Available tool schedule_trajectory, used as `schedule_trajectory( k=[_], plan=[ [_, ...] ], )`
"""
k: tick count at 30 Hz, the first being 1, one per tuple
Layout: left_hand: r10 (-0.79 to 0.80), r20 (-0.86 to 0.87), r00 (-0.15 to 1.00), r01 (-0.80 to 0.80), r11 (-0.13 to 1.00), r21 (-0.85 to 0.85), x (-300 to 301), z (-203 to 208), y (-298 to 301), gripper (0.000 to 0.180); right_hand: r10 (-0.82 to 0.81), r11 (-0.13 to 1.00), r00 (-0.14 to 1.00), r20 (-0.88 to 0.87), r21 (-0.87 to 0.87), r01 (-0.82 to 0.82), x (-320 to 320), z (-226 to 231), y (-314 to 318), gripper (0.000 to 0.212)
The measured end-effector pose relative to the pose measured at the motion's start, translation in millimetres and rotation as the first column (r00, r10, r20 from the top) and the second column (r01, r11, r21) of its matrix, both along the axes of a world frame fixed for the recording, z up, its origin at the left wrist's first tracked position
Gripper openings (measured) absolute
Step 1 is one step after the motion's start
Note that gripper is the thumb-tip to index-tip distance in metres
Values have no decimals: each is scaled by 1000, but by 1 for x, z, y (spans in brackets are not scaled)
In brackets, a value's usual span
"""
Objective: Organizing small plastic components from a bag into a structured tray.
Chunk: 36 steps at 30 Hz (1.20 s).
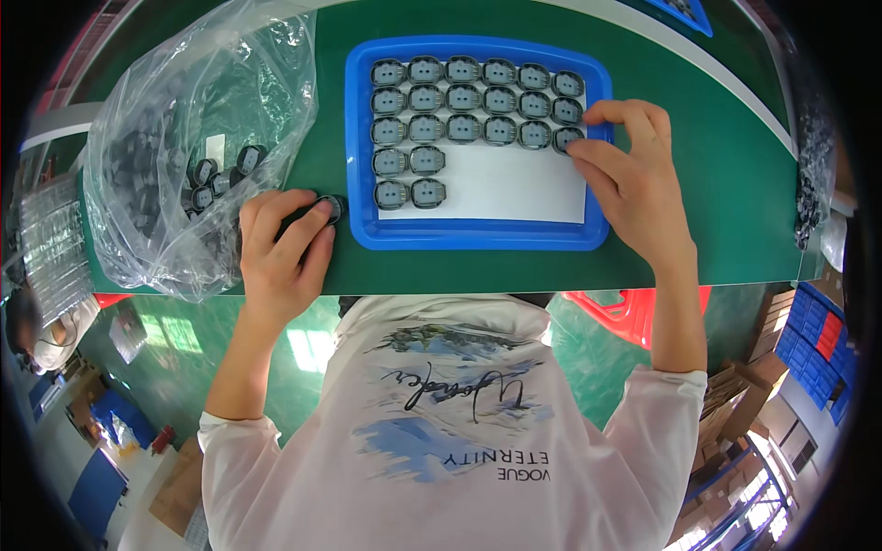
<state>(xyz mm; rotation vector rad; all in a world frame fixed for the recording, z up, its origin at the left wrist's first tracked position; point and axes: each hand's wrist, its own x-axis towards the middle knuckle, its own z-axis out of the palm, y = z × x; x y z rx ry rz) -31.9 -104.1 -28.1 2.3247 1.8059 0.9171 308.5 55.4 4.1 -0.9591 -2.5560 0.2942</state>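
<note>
Fingers (308, 230) of the left hand (278, 262) curl around a dark part (337, 210) just left of the blue tray (478, 241). The right hand's (643, 193) fingers, slightly parted, touch an end part (566, 140) inside the tray's right edge; whether they grip it, I cannot tell. Three rows of gray parts (462, 97) fill the tray's far half.

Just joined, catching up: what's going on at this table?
A person is handling small dark parts over a blue tray. The right hand has its fingertips at the end part of the third row; the left hand is on another part beside the tray. Three rows hold six, two hold two. More lie in the clear bag.
</note>
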Motion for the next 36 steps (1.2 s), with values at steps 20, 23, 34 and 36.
schedule_trajectory(
  k=[20, 23, 34, 36],
  plan=[
    [-262, 190, 946, 214, 946, 242, 83, 10, 69, 17, -52, 999, 999, -10, -8, 52, -25, 1, -4, 24],
    [-267, 141, 953, 240, 954, 179, 88, 7, 78, 12, -130, 992, 991, -42, -14, 129, -10, 3, -3, 24],
    [-242, 42, 969, 242, 970, 9, 81, 15, 83, 21, -141, 990, 990, -21, -27, 141, -8, -4, -3, 22],
    [-239, 36, 970, 239, 971, 21, 81, 13, 83, 19, -133, 991, 991, -18, -26, 132, -8, -3, -2, 22]
  ],
)
